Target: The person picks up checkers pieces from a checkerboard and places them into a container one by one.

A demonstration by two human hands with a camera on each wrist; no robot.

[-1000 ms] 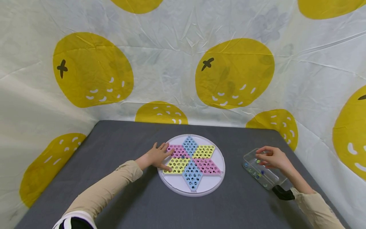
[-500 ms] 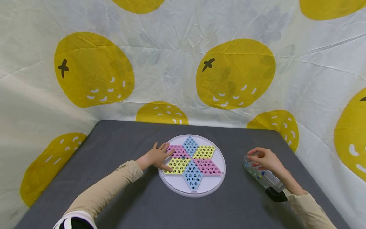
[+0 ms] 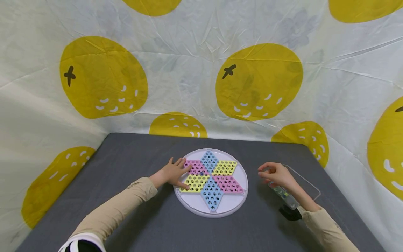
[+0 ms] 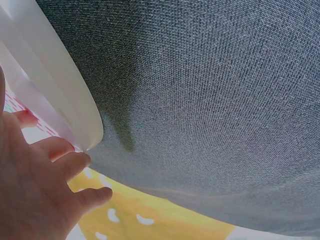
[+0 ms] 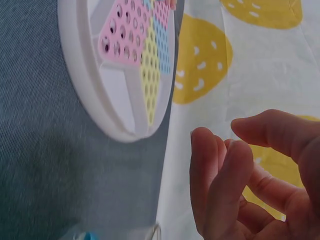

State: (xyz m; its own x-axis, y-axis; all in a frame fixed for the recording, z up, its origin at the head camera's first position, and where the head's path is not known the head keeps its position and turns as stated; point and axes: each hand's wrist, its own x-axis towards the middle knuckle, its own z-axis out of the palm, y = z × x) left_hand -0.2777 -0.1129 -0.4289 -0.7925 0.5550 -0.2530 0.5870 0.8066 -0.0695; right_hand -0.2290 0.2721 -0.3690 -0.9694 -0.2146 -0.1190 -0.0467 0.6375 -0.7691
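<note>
A round white Chinese checkers board (image 3: pixel 234 204) with pink, yellow and blue star points lies on the table. One dark blue marble (image 3: pixel 201 173) sits in a hole toward its left. My left hand (image 3: pixel 173 172), fingers spread, rests on the board's left side; the left wrist view shows the fingers (image 4: pixel 55 147) over the rim. My right hand (image 3: pixel 277 174) hovers between the board and a clear plastic box (image 3: pixel 291 202), which it partly covers. Its fingers are bent, fingertips (image 5: pixel 200 137) near the thumb; I cannot tell whether a marble is hidden between them.
Several marbles (image 3: pixel 281 190) lie in the clear box on the right. Dark grey cloth (image 3: pixel 151 224) covers the table. Behind it hangs a white curtain (image 3: pixel 182 77) printed with big yellow fruit.
My right hand has moved left from over the clear box toward the board, fingers still bent. My left hand, the board and its blue marble have stayed put.
</note>
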